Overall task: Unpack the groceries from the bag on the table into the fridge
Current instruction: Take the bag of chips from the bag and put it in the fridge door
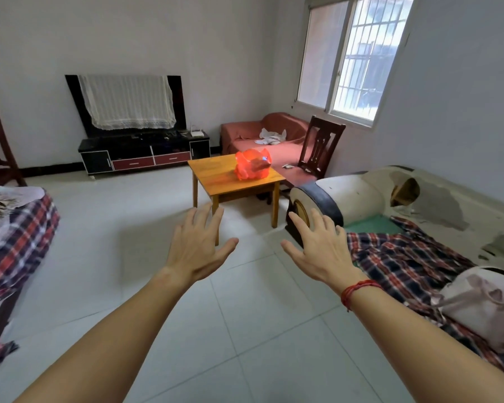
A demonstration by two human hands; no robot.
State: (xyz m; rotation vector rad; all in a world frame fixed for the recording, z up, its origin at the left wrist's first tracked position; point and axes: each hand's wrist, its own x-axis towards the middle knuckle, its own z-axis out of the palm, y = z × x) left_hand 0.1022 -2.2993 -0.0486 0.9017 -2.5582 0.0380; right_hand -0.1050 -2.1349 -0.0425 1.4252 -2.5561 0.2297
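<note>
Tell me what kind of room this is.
Most likely a home living room: a cloth-draped TV on a low media cabinet, a worn sofa and a small wooden table holding the red bag.

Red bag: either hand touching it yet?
Apart. Head view: both open hands, left hand and right hand, are held out over bare floor, well short of the red bag.

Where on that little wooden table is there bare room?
The red bag fills the table's far right part. The near and left stretches of the top, between bag and edges, are bare. Both hands hang empty over open floor.
</note>
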